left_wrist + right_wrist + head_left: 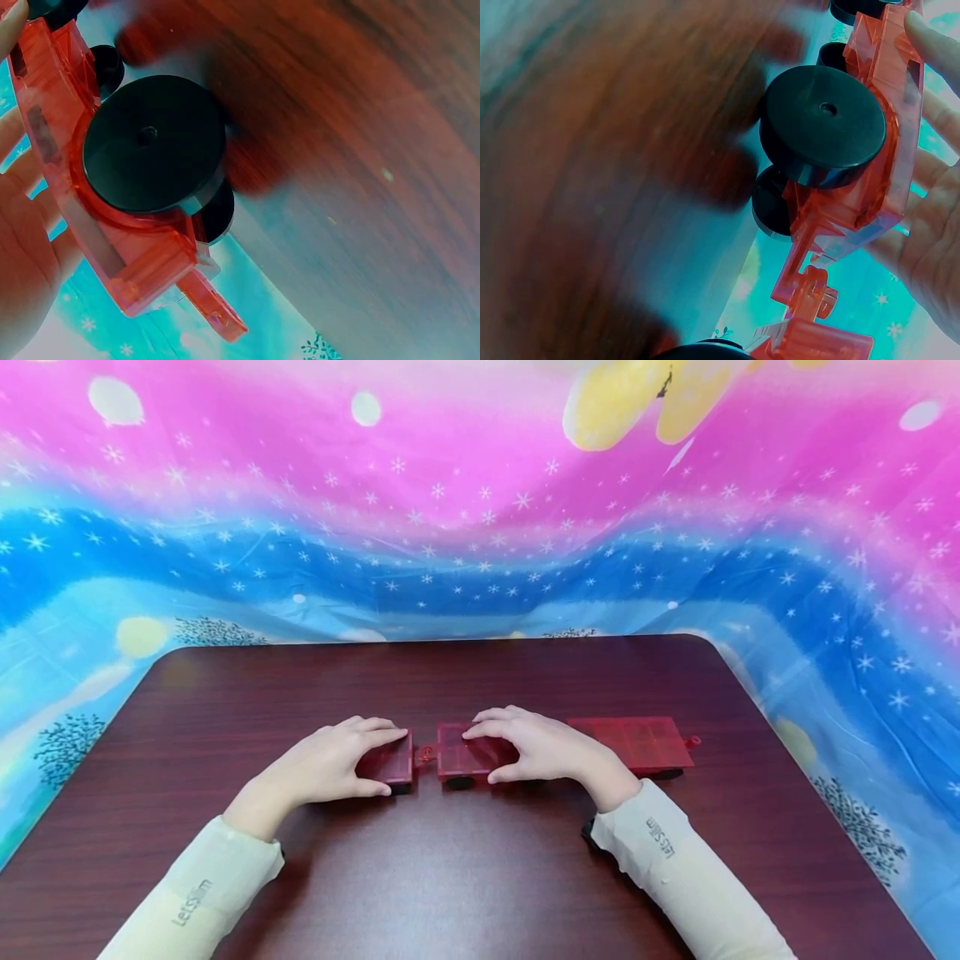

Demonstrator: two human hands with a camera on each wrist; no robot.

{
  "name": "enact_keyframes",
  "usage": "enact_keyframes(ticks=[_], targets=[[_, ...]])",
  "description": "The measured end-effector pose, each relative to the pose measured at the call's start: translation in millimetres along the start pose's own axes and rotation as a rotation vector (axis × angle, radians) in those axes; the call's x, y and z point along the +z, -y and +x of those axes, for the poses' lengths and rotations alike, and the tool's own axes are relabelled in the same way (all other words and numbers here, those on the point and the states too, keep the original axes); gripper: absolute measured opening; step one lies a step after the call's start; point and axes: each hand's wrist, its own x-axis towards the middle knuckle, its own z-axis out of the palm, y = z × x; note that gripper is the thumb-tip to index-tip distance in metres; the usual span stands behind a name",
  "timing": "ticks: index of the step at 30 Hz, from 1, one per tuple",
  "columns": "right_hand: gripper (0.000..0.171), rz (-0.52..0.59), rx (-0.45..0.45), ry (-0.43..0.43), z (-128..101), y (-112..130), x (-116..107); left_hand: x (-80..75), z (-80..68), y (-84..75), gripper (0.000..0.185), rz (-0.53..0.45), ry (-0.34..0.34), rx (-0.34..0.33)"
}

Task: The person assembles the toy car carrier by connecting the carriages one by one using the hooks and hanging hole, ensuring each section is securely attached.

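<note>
Three see-through red toy wagons with black wheels stand in a row on the table. My left hand [333, 762] grips the left wagon [396, 763], fingers and thumb along opposite sides. In the left wrist view its wheel [154, 142] and a free hook [216, 309] show. The middle wagon [453, 752] is gripped likewise by my right hand [540, 747]. Between these two, a small coupling [427, 754] bridges the gap; whether it is hooked I cannot tell. The right wagon [637, 739] joins the middle one through a link [814, 291] in the right wrist view.
The dark wooden table [450, 877] has rounded far corners. Behind and around it hangs a pink and blue patterned cloth [480, 527]. The right wagon's outer hook [693, 742] points to the right.
</note>
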Motion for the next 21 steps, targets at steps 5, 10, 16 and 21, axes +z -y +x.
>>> enact_keyframes(ticks=[5, 10, 16, 21], targets=[[0.063, -0.015, 0.006, 0.005, -0.2, 0.1, -0.6, -0.8, -0.1, 0.7, 0.077, -0.006, 0.006, 0.002], [0.063, -0.025, 0.005, 0.010, -0.4, 0.4, -0.3, 0.0, -0.2, 1.0, 0.077, -0.010, 0.009, 0.011], [0.063, -0.040, 0.019, 0.020, 0.3, 0.4, -0.7, 0.5, -0.3, 1.5, 0.077, -0.017, 0.003, 0.013], [0.063, -0.041, 0.018, 0.023, -0.6, 0.3, -2.2, 1.2, -1.8, 2.9, 0.077, -0.017, 0.004, 0.016]])
